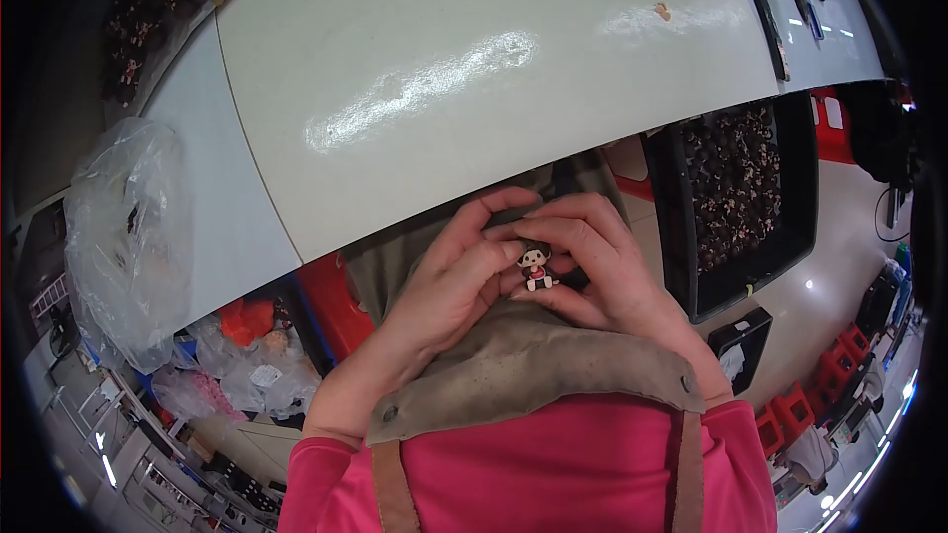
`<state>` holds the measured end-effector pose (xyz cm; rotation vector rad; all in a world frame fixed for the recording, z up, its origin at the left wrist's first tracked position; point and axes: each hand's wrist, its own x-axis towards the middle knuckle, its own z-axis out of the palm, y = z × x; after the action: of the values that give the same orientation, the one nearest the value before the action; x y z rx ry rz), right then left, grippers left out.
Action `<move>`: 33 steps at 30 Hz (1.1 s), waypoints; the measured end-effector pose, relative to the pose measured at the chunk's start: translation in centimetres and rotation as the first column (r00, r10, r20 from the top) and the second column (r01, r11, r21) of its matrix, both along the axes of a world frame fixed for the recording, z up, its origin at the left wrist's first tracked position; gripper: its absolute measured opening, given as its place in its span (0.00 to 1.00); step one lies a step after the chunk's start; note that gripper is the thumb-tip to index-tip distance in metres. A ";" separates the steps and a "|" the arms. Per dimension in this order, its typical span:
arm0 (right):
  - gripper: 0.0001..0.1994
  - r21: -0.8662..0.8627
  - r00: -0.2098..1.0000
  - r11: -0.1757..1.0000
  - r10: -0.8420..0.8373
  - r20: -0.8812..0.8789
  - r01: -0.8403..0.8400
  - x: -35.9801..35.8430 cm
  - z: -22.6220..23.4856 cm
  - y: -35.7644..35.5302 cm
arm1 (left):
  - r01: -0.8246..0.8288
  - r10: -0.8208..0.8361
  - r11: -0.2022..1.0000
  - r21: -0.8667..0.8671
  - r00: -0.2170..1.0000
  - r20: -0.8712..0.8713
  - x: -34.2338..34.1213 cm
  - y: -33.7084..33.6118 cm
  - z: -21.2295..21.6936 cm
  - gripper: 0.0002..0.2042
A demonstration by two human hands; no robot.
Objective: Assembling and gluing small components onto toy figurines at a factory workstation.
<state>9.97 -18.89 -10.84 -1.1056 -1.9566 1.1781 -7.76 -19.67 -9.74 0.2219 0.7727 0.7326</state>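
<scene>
A small doll figurine (536, 267) with dark hair, a pale face and a red-and-dark body is held between my two hands, just off the table's front edge and above my lap. My left hand (459, 262) has its thumb and fingers closed at the figurine's left side, the thumb tip near its head. From the other side my right hand (592, 252) curls round it, index finger above and thumb below. Parts of both hands' inner fingers are hidden behind the figurine.
Ahead stretches a glossy white table (415, 148) with a few peach scraps (662, 12) on it. Tools (765, 15) lie at its far right. A black crate (731, 188) of small dark pieces stands at right. At left hang a clear plastic bag (133, 227) and, lower, several bags (262, 370).
</scene>
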 end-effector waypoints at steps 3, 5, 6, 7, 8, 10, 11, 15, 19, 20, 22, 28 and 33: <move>0.26 0.026 0.999 0.999 0.022 0.035 -0.023 0.2 0.3 0.4 | -0.027 0.028 0.999 -0.022 0.998 0.048 0.1 -0.1 -0.1 0.20; 0.26 0.073 0.998 0.997 0.005 0.058 -0.009 0.3 0.3 0.7 | -0.047 0.047 0.999 -0.026 0.999 -0.002 0.6 -0.1 0.4 0.19; 0.27 0.117 0.997 0.993 -0.005 0.080 -0.005 0.4 0.3 0.8 | -0.076 0.074 0.997 -0.030 0.996 -0.051 0.9 0.0 0.6 0.19; 0.27 0.119 0.997 0.993 -0.011 0.080 0.002 0.5 0.4 0.9 | -0.069 0.068 0.997 -0.028 0.996 -0.052 0.9 0.0 0.6 0.19; 0.27 0.097 0.998 0.995 -0.004 0.055 -0.001 0.6 0.4 1.0 | -0.067 0.067 0.997 -0.033 0.997 -0.028 0.8 0.0 0.5 0.19; 0.27 0.074 1.000 0.997 0.002 0.026 -0.004 0.9 0.9 1.3 | -0.066 0.065 0.997 -0.038 0.998 -0.009 0.6 -0.1 0.1 0.19; 0.25 -0.026 0.999 1.000 0.008 -0.034 -0.009 1.1 1.4 1.6 | -0.055 0.055 0.997 -0.055 0.998 0.004 0.4 -0.1 -0.2 0.19; 0.16 -0.177 0.995 0.984 -0.017 -0.095 0.000 2.2 1.1 1.9 | -0.032 0.034 0.996 -0.080 0.999 0.020 0.2 0.0 -0.4 0.17; 0.12 -0.133 0.998 0.991 -0.036 -0.044 0.030 2.1 1.5 2.4 | -0.012 0.012 0.997 -0.071 1.000 -0.004 0.3 0.0 -0.5 0.16; 0.11 -0.120 0.999 0.993 -0.017 -0.029 0.014 2.2 1.6 2.6 | -0.012 0.012 0.997 -0.070 1.000 -0.008 0.4 0.0 -0.5 0.16; 0.11 -0.109 1.000 0.994 0.004 -0.015 -0.006 2.2 1.6 2.7 | -0.015 0.014 0.997 -0.071 1.000 -0.014 0.4 -0.1 -0.5 0.16; 0.11 -0.027 0.999 0.999 0.044 0.004 -0.044 2.3 1.3 2.8 | 0.002 -0.003 0.998 -0.066 1.000 -0.013 0.4 -0.2 -0.7 0.16; 0.10 0.042 0.999 0.998 0.050 0.004 -0.051 2.2 1.0 2.7 | 0.010 -0.011 0.998 -0.057 1.000 -0.017 0.2 -0.3 -0.8 0.15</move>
<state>12.13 -16.24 -9.80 -1.0422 -2.0131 1.1564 -7.54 -19.96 -10.50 0.1808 0.8077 0.6980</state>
